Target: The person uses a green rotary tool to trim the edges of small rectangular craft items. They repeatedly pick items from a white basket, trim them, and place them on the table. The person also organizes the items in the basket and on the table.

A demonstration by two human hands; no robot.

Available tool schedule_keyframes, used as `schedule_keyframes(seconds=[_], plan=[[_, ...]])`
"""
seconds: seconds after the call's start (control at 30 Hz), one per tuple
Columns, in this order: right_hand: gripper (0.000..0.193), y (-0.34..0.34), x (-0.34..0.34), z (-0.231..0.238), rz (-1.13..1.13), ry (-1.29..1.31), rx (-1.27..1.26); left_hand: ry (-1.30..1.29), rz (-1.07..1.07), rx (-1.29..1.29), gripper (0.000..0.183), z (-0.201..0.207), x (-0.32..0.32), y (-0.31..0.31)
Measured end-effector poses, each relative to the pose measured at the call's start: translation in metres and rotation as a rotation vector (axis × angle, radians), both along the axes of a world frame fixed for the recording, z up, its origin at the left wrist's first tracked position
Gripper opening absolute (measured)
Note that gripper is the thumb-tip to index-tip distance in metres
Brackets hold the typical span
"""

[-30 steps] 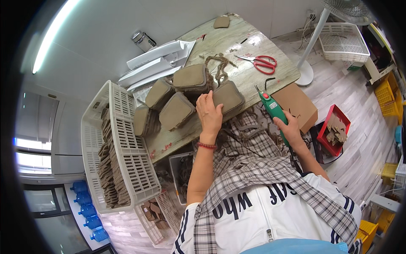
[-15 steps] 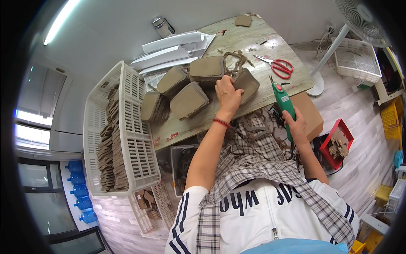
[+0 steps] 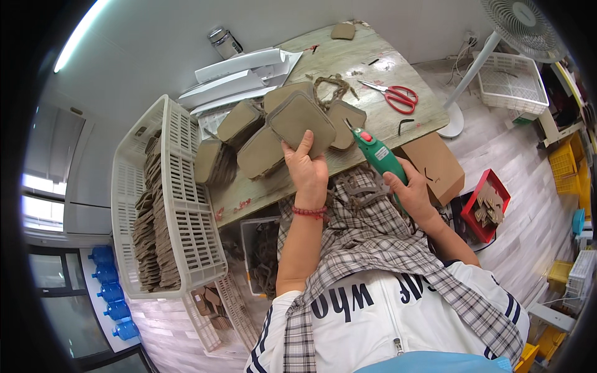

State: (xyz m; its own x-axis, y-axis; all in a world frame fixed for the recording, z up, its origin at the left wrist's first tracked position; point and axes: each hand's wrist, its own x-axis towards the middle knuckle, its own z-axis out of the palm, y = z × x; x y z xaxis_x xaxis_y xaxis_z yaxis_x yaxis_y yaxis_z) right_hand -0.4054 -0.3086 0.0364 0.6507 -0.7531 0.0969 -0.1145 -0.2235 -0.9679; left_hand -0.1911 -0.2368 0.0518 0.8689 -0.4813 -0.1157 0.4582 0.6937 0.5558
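Note:
My left hand (image 3: 308, 174) grips a flat brown-grey fabric pad (image 3: 301, 121) with rounded corners, thumb on its face. The pad is raised over the stacks on the table. In my right hand (image 3: 413, 191) is a pair of green electric scissors (image 3: 382, 156) with a red switch, its narrow metal tip pointing up towards the pads. Beneath and around the held pad sit several stacks of similar pads, among them a front stack (image 3: 258, 155), a left stack (image 3: 209, 160) and a right one (image 3: 349, 118). Curled brown trimmings (image 3: 336, 87) lie behind them.
Red-handled scissors (image 3: 400, 98) lie on the table (image 3: 398, 62). Paper rolls (image 3: 230, 78) and a metal flask (image 3: 224, 42) are at the back. A white crate (image 3: 193, 205) of pads stands left. Right are a cardboard box (image 3: 435, 163), a red tray (image 3: 474, 208) and a fan (image 3: 519, 25).
My left hand has taken hold of a pad and brought it left and nearer, above the stacks. My right hand has moved left, tilting the electric scissors towards the pad.

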Motion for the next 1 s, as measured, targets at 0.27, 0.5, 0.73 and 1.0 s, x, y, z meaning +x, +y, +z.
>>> schedule_keyframes(seconds=[0.27, 0.5, 0.73, 1.0], plan=[[0.038, 0.022, 0.02, 0.031, 0.17, -0.04, 0.023, -0.084, 0.132, -0.04, 0.048, 0.016, 0.013, 0.022], [0.038, 0.028, 0.024, 0.043, 0.209, -0.005, 0.113, -0.093, 0.143, -0.059, 0.046, 0.014, 0.014, 0.026], [0.044, 0.025, 0.02, 0.037, 0.184, 0.007, 0.102, -0.1, 0.083, -0.074, 0.046, 0.007, 0.005, 0.024], [0.044, 0.025, 0.019, 0.04, 0.151, 0.016, 0.08, -0.099, 0.046, -0.012, 0.049, 0.003, -0.01, 0.025]])
